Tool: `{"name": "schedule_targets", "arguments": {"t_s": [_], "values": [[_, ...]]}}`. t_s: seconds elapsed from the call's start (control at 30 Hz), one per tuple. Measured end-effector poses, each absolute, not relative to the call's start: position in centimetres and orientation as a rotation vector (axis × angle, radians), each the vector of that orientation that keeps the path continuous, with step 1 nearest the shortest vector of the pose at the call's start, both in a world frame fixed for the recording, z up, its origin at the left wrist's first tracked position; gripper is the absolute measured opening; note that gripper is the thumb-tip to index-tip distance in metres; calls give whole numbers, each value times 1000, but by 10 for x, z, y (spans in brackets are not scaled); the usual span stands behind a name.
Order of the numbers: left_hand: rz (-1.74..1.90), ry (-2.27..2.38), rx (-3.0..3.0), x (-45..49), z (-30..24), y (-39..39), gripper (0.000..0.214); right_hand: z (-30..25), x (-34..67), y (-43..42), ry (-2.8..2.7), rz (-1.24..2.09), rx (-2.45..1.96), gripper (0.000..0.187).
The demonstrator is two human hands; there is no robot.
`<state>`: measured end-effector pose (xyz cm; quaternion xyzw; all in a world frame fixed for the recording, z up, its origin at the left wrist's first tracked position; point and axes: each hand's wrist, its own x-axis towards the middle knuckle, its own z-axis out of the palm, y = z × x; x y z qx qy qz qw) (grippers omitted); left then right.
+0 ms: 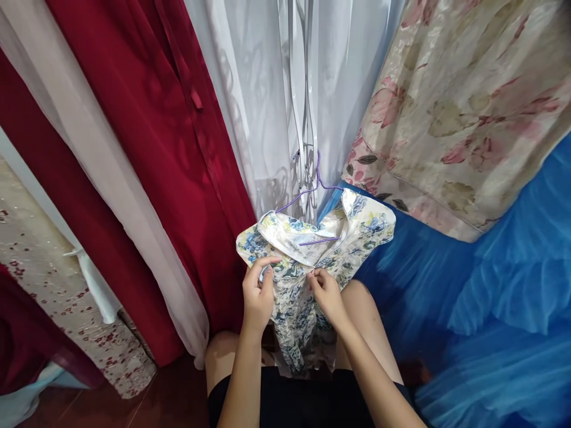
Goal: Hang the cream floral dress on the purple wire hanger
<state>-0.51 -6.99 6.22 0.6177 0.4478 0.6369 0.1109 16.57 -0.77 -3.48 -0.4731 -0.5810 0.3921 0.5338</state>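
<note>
A white garment with a blue, yellow and dark floral print (289,285) hangs in front of me on a thin purple wire hanger (307,191). Its neckline gapes, showing the pale inside and the hanger's lower bar. My left hand (259,291) is closed on the cloth at the left front, its index finger lying along the fabric below the collar. At the bottom of the neckline, my right hand (327,294) pinches the front of the garment between thumb and fingers. Whatever small part sits between those fingertips is hidden. The lower folds drop between my knees.
Red drapes (147,119) and a pale pink panel hang on the left, beside a beaded floral cloth (27,285). White fabric (263,89) with ribbon-like straps is behind the hanger. Rose-patterned cloth (446,131) and ruffled blue fabric (504,333) fill the right. Brown floor (169,398) shows lower left.
</note>
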Motion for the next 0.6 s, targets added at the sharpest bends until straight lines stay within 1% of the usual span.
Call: {"name": "schedule_targets", "arguments": {"t_s": [0.1,0.23,0.43,0.6], "values": [[1863,1360,1876,-6,58,-69,24,-33,165,-9,-1270,1022,-1025,37],[1903,1399,1883,-8,49,-67,25,-29,173,-29,-1192,1087,-966,38],[1961,1396,1854,-10,38,-62,26,-18,189,-72,-1012,1204,-932,28],[1954,1352,1902,-21,39,-60,27,2,200,-73,-918,1276,-895,26]]}}
